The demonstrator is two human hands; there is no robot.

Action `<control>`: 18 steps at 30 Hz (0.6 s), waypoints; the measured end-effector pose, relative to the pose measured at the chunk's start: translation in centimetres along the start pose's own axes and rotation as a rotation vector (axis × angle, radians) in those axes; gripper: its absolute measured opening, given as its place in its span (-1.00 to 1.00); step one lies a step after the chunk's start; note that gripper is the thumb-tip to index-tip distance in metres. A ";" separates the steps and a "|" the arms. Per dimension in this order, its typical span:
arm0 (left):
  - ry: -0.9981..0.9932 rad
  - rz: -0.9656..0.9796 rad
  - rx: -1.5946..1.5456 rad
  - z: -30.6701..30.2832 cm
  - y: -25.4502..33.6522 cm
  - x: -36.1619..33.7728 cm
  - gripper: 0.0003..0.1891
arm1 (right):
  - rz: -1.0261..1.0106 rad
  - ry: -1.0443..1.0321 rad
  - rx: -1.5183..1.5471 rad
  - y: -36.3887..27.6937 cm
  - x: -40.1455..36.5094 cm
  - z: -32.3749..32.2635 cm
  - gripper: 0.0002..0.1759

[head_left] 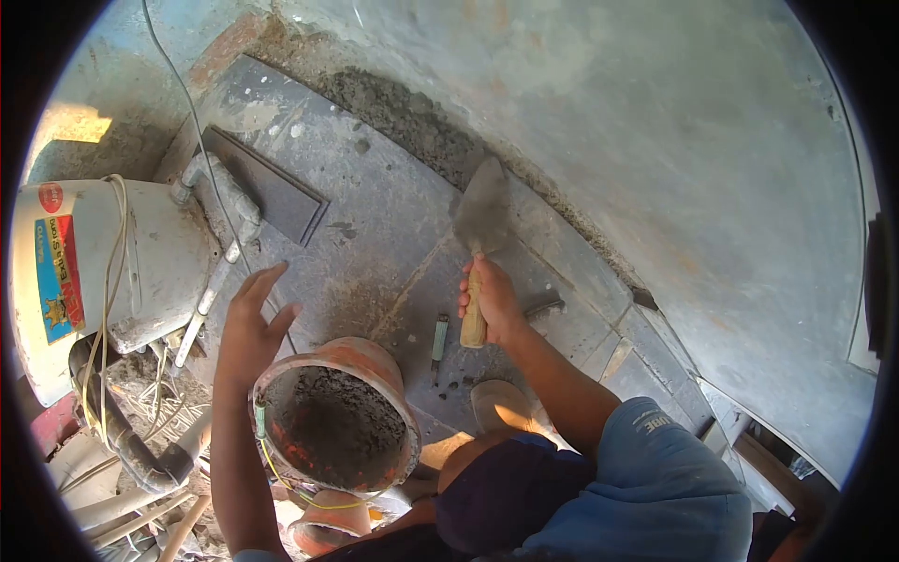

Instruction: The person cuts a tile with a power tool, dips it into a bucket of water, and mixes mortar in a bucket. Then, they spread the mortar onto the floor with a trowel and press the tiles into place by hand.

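My right hand (492,298) is closed around the wooden handle of a pointed trowel (482,211). The trowel's grey, mortar-smeared blade points away from me, its tip at the mortar strip (398,110) along the wall base. My left hand (255,314) hangs open with its fingers apart, just beyond the rim of an orange-red bucket (393,365). Dark wet mortar (342,426) lies inside that bucket. On the grey floor tiles (375,239) between my arms is a slim tool with a pale green handle (439,339).
A greenish wall (674,187) curves along the right. Two dark tiles (267,183) lie stacked at the left, near grey pipe fittings (225,192). A white tub (154,253) stands beside them. A thin cable (192,108) crosses the floor. Sticks and pipes (140,515) clutter the lower left.
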State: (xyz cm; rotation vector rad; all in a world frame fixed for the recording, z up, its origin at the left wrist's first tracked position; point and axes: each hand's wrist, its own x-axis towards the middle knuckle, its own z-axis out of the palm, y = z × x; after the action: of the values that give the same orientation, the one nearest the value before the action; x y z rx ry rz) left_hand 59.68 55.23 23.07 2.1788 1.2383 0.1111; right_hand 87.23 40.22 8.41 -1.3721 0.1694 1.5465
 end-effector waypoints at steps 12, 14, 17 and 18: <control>-0.594 0.108 0.537 9.4 -12.6 3.0 0.08 | 0.016 -0.262 0.464 1.6 10.2 13.2 -0.62; -0.571 0.110 0.505 9.9 -13.3 2.7 0.08 | 0.064 -0.342 0.457 0.7 11.6 16.1 -0.62; -0.512 0.126 0.473 10.6 -13.9 2.4 0.08 | 0.037 -0.301 0.471 0.1 13.6 20.8 -0.64; -0.485 0.137 0.468 10.7 -13.9 2.3 0.07 | 0.046 -0.303 0.469 -0.2 14.1 21.9 -0.64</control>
State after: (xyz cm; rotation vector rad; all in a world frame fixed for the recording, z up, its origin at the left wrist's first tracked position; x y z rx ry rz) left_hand 54.36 57.07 6.26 2.4713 0.8933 -0.6759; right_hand 75.22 63.05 4.70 -0.7644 0.3520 1.6061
